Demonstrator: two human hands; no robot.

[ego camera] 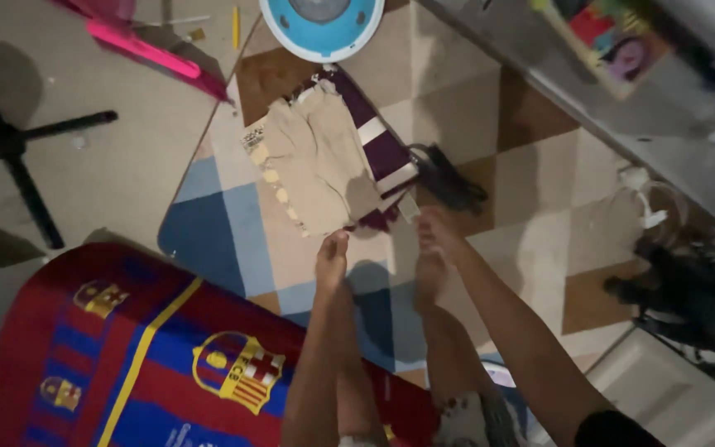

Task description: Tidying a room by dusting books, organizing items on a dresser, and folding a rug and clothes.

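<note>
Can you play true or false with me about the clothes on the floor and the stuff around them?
1. The beige garment lies on top of the maroon and white striped garment. True.
2. The right hand reaches the near edge of that pile. True.
3. The round tub beyond the pile is red. False: it is blue and white.
4. The blanket with crests is green. False: it is red and blue with a yellow stripe.
5. The clothes lie on bare floor. False: they lie on a chequered rug.
</note>
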